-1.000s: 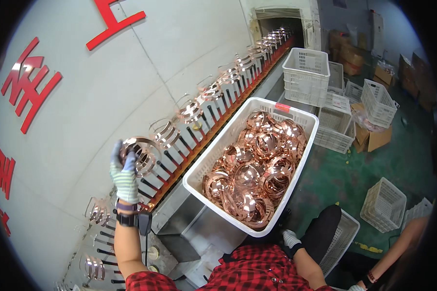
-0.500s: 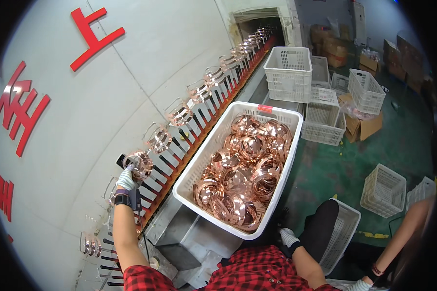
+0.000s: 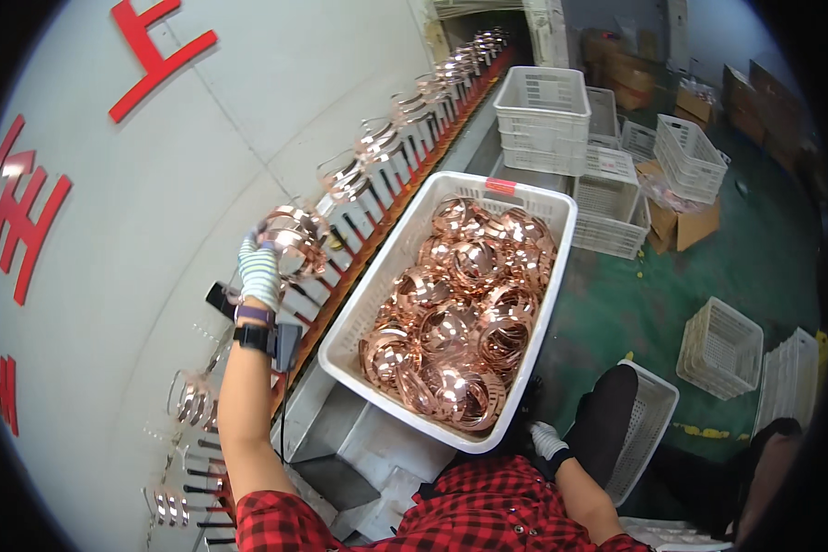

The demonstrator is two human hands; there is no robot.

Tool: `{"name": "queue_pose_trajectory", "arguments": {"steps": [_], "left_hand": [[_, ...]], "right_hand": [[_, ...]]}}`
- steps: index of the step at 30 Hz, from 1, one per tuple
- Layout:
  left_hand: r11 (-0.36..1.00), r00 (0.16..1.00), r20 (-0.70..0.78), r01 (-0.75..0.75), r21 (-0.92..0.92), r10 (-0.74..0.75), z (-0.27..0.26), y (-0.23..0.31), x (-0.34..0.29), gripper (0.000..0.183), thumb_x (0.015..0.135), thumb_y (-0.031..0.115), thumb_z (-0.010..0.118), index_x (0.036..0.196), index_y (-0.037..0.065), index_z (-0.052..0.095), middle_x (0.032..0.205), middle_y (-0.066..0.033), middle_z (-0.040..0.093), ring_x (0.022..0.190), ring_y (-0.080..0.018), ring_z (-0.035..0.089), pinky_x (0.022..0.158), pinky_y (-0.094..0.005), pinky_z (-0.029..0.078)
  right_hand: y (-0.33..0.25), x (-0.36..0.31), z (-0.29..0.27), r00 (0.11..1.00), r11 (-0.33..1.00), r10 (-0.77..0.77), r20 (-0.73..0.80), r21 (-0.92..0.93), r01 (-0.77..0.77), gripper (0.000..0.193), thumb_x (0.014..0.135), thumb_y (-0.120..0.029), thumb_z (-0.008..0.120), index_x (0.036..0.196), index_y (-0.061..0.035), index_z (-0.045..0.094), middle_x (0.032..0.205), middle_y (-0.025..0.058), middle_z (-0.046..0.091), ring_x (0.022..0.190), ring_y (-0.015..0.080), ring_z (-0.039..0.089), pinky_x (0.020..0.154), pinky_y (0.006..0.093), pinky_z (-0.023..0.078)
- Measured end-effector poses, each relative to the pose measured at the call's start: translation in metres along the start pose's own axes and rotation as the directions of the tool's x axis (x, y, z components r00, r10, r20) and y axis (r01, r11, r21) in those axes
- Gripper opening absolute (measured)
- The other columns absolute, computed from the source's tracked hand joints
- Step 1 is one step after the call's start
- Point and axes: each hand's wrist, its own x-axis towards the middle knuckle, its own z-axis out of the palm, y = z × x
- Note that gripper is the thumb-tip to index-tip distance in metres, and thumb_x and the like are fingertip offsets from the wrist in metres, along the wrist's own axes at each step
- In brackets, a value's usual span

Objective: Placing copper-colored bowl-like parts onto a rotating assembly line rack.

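Note:
My left hand (image 3: 259, 271), in a striped knit glove, is closed on a bundle of shiny copper-coloured metal rings (image 3: 294, 241) at the hanger line by the wall. Its fingertips are partly hidden behind the rings. My right hand (image 3: 548, 441), also gloved, lies low beside my dark-trousered leg, its fingers fairly straight and nothing seen in them. Between the two hands stands a white plastic basket (image 3: 340, 370) heaped with similar copper-coloured rings (image 3: 448, 331). More ring bundles (image 3: 345, 178) hang farther along the line.
A rail of red-and-black hanger rods (image 3: 350, 225) runs toward a wall opening. White crates (image 3: 543, 120) are stacked beyond the basket. Cardboard boxes (image 3: 685, 224) and more crates (image 3: 720, 350) stand on the green floor. A co-worker's arm (image 3: 771, 478) shows at right.
My left hand and the held rings have moved farther up along the line. Other hanging bundles have advanced too. The view has shifted slightly, and the co-worker's arm has drawn back.

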Motion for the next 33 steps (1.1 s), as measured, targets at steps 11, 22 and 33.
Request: {"name": "queue_pose_trajectory", "arguments": {"steps": [11,22,33], "left_hand": [[0.637,0.792,0.329,0.610,-0.471,-0.514,-0.025,-0.081,0.042,0.040,0.080,0.019,0.052,0.117,0.007,0.044,0.113,-0.0151,0.050,0.097,-0.0302,0.053,0.083,-0.0444,0.046],[0.842,0.841,0.072,-0.539,0.035,0.536,0.020,0.016,-0.002,0.047,0.074,-0.001,0.056,0.119,0.004,0.043,0.109,-0.0100,0.052,0.097,-0.0175,0.050,0.086,-0.0272,0.039],[0.976,0.937,-0.277,0.188,-0.108,-0.212,0.135,-0.104,0.130,0.031,0.078,0.015,0.054,0.103,-0.004,0.050,0.098,-0.0232,0.054,0.084,-0.0301,0.056,0.070,-0.0353,0.047]], "right_hand": [[0.030,0.025,-0.003,0.998,0.985,0.033,0.049,0.167,-0.041,0.027,0.081,-0.022,0.046,0.098,-0.0029,0.056,0.083,0.0088,0.057,0.072,0.0203,0.054,0.061,0.0328,0.046],[0.039,0.045,0.004,0.995,0.996,0.088,0.046,-0.035,-0.087,0.029,0.080,-0.027,0.048,0.096,-0.0036,0.056,0.071,0.0078,0.055,0.059,0.0181,0.050,0.054,0.0320,0.042],[0.030,0.025,-0.007,0.996,0.996,0.089,0.008,0.017,-0.089,0.028,0.081,-0.022,0.048,0.101,-0.0041,0.056,0.081,0.0079,0.057,0.064,0.0184,0.052,0.057,0.0319,0.044]]}}
